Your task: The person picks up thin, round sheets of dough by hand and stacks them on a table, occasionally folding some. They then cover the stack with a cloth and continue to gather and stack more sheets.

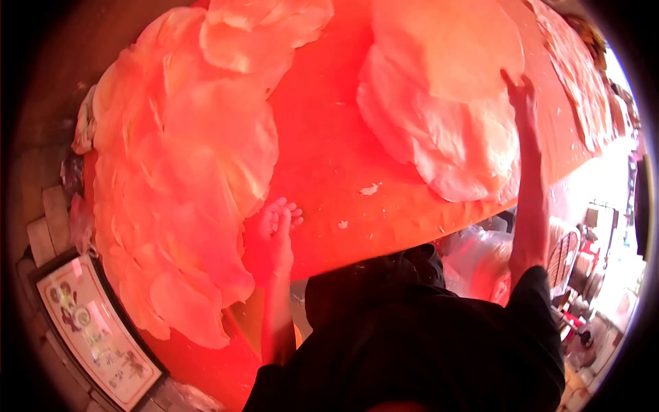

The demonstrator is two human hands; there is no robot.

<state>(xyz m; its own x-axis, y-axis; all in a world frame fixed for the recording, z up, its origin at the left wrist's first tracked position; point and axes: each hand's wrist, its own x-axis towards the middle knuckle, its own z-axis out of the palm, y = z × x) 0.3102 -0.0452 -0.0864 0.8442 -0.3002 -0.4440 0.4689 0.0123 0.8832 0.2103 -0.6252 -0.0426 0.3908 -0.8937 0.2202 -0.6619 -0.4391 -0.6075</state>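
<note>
Thin, round, floppy sheets that look like dough or flatbread lie overlapped in a large pile (199, 158) on the left of a red-covered table (322, 137). A second stack of these sheets (453, 117) rests farther right. My left hand (280, 215) is beside the left pile's lower right edge, palm turned up, fingers loosely bent and holding nothing. Stretched far forward, my right hand (520, 88) is at the right rim of the second stack, thumb and fingers apart. Whether its fingertips touch the top sheet I cannot make out.
Small white scraps (371, 189) lie on the table near its front edge. More sheets (573, 69) are at the far right. A framed picture (96, 329) leans at lower left by bricks. Clear plastic bags (477, 257) and a metal rack (566, 257) are below the table's right side.
</note>
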